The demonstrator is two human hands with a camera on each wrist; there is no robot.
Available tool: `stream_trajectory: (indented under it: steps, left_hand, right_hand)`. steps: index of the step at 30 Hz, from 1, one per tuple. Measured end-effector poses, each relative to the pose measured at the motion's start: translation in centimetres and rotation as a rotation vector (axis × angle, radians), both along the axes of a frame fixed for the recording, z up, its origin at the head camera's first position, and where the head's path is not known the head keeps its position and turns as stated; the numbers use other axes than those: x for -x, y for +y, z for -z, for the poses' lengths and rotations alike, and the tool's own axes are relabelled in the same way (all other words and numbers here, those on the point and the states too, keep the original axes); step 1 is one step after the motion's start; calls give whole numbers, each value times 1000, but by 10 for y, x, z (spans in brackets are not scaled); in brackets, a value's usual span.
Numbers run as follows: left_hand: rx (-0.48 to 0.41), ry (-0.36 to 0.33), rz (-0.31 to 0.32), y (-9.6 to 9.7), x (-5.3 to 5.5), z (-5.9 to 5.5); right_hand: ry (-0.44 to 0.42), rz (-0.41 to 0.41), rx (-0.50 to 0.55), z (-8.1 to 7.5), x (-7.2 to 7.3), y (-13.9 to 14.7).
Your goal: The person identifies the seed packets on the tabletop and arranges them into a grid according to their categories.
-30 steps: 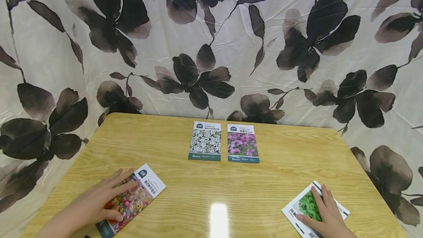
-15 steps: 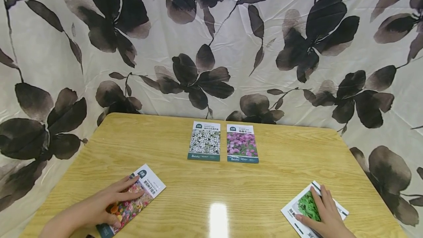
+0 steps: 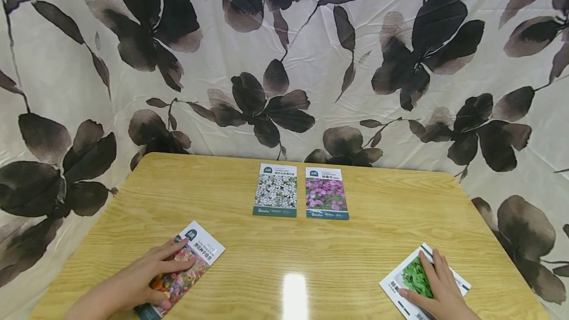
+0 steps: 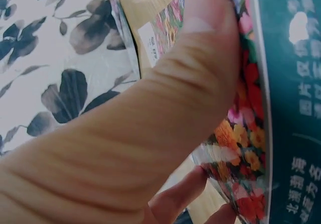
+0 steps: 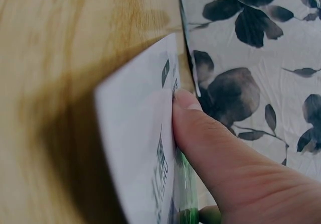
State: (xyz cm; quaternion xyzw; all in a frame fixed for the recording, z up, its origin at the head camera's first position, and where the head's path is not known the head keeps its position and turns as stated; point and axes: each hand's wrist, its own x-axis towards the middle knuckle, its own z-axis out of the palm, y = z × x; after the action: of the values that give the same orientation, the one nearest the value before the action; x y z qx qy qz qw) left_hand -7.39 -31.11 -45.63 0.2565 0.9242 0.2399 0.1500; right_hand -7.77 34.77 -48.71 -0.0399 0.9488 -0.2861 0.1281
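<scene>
My left hand (image 3: 151, 273) lies spread over a seed packet (image 3: 200, 243) with a colourful mixed-flower picture, at the table's left front. In the left wrist view the thumb (image 4: 208, 58) crosses the packet's flower picture, near its green end strip (image 4: 293, 108). At the right front, my right hand (image 3: 440, 285) rests on a white packet (image 3: 413, 278) with a green-leaf picture. The right wrist view shows that thumb (image 5: 200, 133) against the packet, whose white panel (image 5: 140, 123) stands tilted and casts a shadow. Some fingers are hidden from the wrist views.
Two flower seed packets, one with white blooms (image 3: 275, 191) and one with pink blooms (image 3: 326, 194), lie side by side near the back of the wooden table (image 3: 249, 265). Behind the table hangs a floral cloth (image 3: 195, 73). Light glares off the front middle.
My left hand has shifted slightly to the right over its packet, its fingers settling lower. That packet has slid a little rightward. My right hand and its packet look the same.
</scene>
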Motion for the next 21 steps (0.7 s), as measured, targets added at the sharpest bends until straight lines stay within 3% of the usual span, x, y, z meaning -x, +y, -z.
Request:
stream_trajectory:
  steps: [5,21]
  left_hand:
    - [9,-24,-35,12,-1,-5]
    - [208,109,-130,40,-5,-5]
  right_hand:
    - [13,4,-5,1,-1,2]
    - [25,8,8,0,-2,-2]
